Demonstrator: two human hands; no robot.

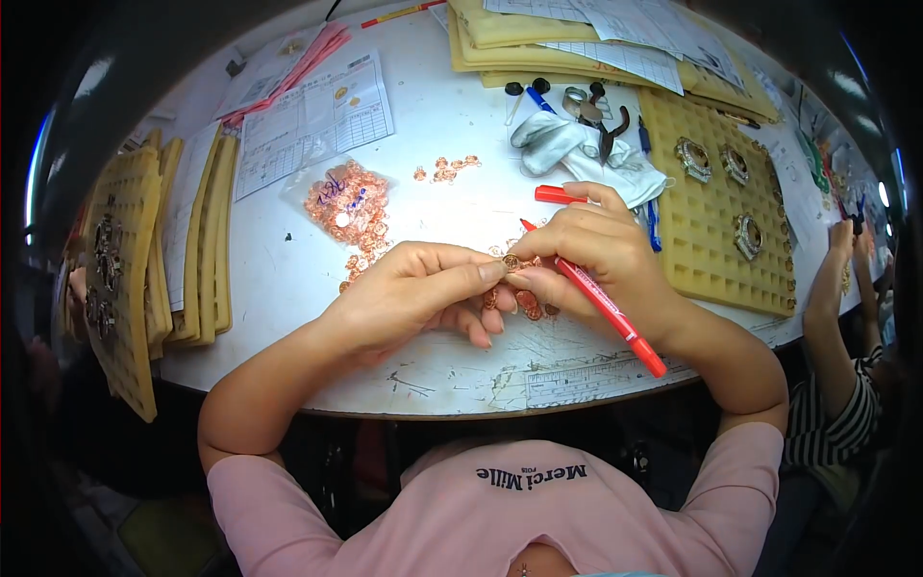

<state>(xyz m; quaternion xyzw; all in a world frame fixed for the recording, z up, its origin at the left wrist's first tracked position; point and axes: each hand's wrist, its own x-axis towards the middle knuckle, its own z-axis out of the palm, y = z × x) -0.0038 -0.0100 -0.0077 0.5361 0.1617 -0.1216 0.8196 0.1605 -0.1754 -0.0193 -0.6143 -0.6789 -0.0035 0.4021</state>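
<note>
My left hand [413, 288] and my right hand [601, 250] meet over the table, fingertips pinching a small round gold-coloured metal piece [511, 261] between them. Across my right hand lies a red marker pen [608, 313], its narrow tip pointing to the far left. A red tube like a pen cap [555, 194] shows beside the raised fingers of that hand; whether they grip it I cannot tell. Under my left fingers are more small copper-coloured pieces [527, 304], partly hidden. An open-looking clear plastic bag [346, 199] full of similar pieces lies to the left, some spilling out toward me.
A small group of copper pieces [447, 171] lies farther back. White gloves [577, 149] and pliers [612, 135] are behind my right hand. Yellow foam trays [716, 245] stand right, left and at the back. Papers [317, 120] lie back left. Another person's arm [835, 288] is far right.
</note>
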